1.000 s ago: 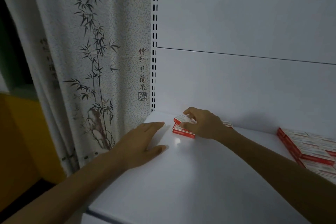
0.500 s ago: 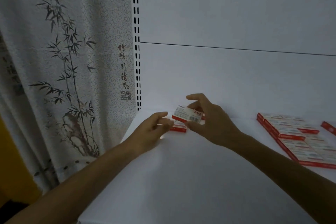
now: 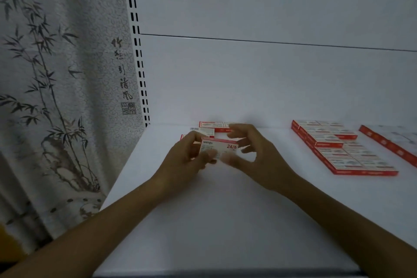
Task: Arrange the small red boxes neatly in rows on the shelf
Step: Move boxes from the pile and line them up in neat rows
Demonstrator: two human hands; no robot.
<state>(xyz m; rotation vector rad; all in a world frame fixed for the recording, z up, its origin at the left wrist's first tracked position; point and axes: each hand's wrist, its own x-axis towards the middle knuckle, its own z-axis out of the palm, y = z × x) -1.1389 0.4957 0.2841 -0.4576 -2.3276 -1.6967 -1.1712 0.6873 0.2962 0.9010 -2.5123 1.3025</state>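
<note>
I am looking down on a white shelf (image 3: pixel 225 221) with a white back panel (image 3: pixel 248 86) and a slotted upright (image 3: pixel 137 52) at its left rear corner. A pale curtain (image 3: pixel 56 74) printed with bamboo hangs just beside the shelf's left edge.

A few loose boxes (image 3: pixel 212 124) lie near the back panel, partly hidden behind both hands. To the right, well apart from them, a block of red boxes (image 3: pixel 338 149) lies flat in rows, and a further row (image 3: pixel 388 144) runs off at the right border.

My left grip (image 3: pixel 185 156), a bare hand, is closed around the left end of one small red box (image 3: pixel 222 145), held above the shelf in front of the loose ones. My right grip (image 3: pixel 259 156) curls at the box's right end with the thumb at its lower edge. Blur keeps me from telling whether it clamps.

Bare shelf stretches from the hands to the front edge (image 3: pixel 225 272) and between the hands and the rows.
</note>
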